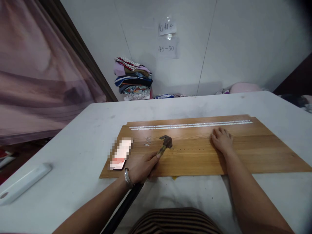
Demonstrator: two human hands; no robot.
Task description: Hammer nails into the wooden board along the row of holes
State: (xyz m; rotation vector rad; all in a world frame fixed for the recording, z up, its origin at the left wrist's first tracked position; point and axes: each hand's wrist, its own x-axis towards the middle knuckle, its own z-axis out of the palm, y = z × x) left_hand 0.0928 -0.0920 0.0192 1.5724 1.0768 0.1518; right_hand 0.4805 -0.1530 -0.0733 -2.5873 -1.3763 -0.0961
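Observation:
My left hand (146, 164) is closed around a claw hammer (167, 141). Its dark head is over the wooden board (258, 149), at the left end of a row of small dark dots (188, 149); whether it touches the wood I cannot tell. The black handle runs back under my left forearm. Fingers apart, my right hand (222, 139) rests on the board to the right of that row. A few loose nails (147, 141) lie left of the hammer head.
Two silvery measuring strips (190, 125) lie along the board's far edge. A phone with a blurred screen (122, 152) lies at its left. On the white table (80, 139) is a long white object (24, 183). Folded clothes (133, 79) are stacked behind the table.

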